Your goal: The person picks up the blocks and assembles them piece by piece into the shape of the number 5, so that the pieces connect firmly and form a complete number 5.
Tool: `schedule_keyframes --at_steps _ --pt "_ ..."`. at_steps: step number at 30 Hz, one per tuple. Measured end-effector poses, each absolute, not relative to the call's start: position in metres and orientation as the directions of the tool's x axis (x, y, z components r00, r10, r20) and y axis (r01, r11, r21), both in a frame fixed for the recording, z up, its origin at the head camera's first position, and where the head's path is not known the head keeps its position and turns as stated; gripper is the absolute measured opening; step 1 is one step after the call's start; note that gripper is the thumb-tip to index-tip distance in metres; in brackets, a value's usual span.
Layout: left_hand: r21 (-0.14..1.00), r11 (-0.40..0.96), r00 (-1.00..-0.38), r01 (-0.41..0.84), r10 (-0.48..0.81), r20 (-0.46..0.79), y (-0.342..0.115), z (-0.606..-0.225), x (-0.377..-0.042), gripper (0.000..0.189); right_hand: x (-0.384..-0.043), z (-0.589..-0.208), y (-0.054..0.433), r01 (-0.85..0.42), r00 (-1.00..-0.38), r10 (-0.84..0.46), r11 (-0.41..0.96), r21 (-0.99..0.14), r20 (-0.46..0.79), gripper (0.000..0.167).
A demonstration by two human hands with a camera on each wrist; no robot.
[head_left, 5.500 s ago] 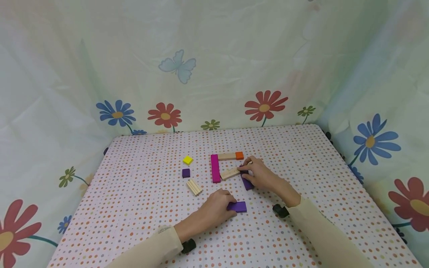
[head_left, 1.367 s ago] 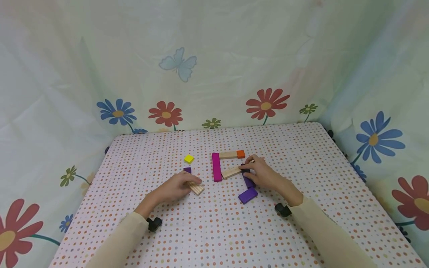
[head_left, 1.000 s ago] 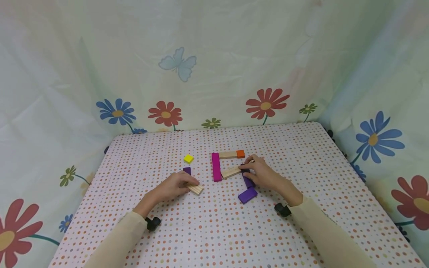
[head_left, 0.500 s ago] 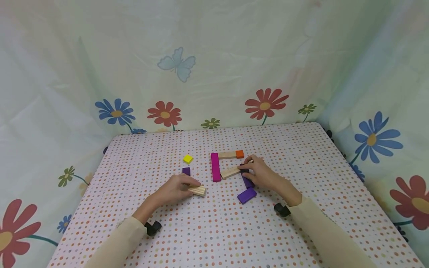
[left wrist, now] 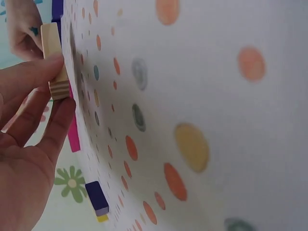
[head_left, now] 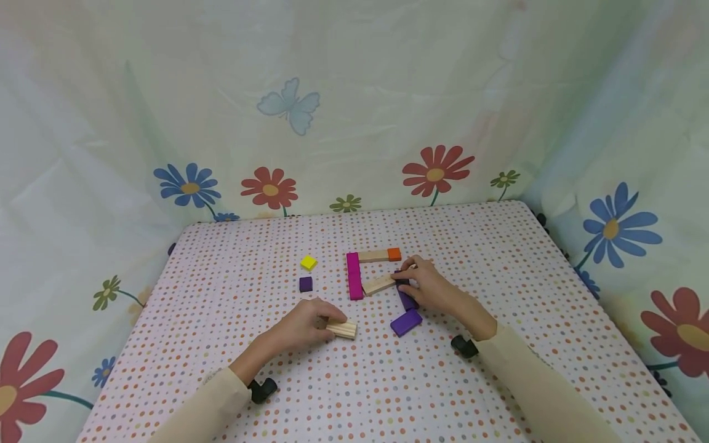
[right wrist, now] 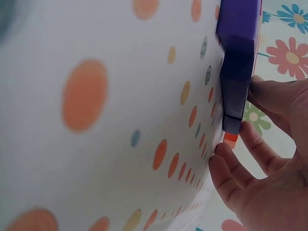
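Observation:
My left hand (head_left: 304, 325) pinches a plain wooden block (head_left: 343, 330) between thumb and fingers, at or just above the tabletop; the left wrist view shows its striped end grain. My right hand (head_left: 433, 287) has its thumb and fingers about the far end of a dark purple block (head_left: 408, 299). A lighter purple block (head_left: 406, 322) lies angled against that block's near end. From the dark block a slanting wooden block (head_left: 379, 284) runs to the foot of a magenta strip (head_left: 354, 277). At the strip's top, another wooden block (head_left: 373, 256) leads to an orange piece (head_left: 394, 254).
Left of the arrangement lie a small dark purple block (head_left: 306, 283) and a yellow one (head_left: 308, 263). The table (head_left: 443, 394) wears a dotted cover. Flowered fabric (head_left: 354, 111) hangs behind it and at both sides.
My left hand let go of the lighter purple block, now beside the dark one. It took the wooden block from the left, turned it and brought it right and nearer. My right hand stayed put.

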State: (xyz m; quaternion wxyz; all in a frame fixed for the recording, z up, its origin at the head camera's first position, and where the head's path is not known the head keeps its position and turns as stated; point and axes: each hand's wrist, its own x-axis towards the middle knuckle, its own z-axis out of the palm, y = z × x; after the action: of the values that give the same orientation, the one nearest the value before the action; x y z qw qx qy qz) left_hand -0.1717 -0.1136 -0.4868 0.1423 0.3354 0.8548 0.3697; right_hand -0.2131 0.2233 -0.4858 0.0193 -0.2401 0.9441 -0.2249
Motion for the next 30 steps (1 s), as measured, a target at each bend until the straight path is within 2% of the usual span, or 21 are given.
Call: schedule_keyframes --at_steps 8,15,30 --pt "0.697 0.511 -0.706 0.503 0.708 -0.009 -0.108 -0.487 -0.170 0.029 -0.212 -0.485 0.222 -0.451 -0.881 -0.467 0.777 -0.439 0.079 0.032" --pt "0.597 0.532 -0.671 0.600 0.741 0.015 -0.098 -0.489 -0.170 0.028 -0.211 -0.484 0.223 -0.454 -0.881 -0.465 0.778 -0.435 0.090 0.032" --pt "0.514 0.511 -0.606 0.689 0.795 0.021 -0.067 -0.489 -0.168 0.031 -0.211 -0.486 0.223 -0.450 -0.884 -0.457 0.781 -0.433 0.093 0.032"
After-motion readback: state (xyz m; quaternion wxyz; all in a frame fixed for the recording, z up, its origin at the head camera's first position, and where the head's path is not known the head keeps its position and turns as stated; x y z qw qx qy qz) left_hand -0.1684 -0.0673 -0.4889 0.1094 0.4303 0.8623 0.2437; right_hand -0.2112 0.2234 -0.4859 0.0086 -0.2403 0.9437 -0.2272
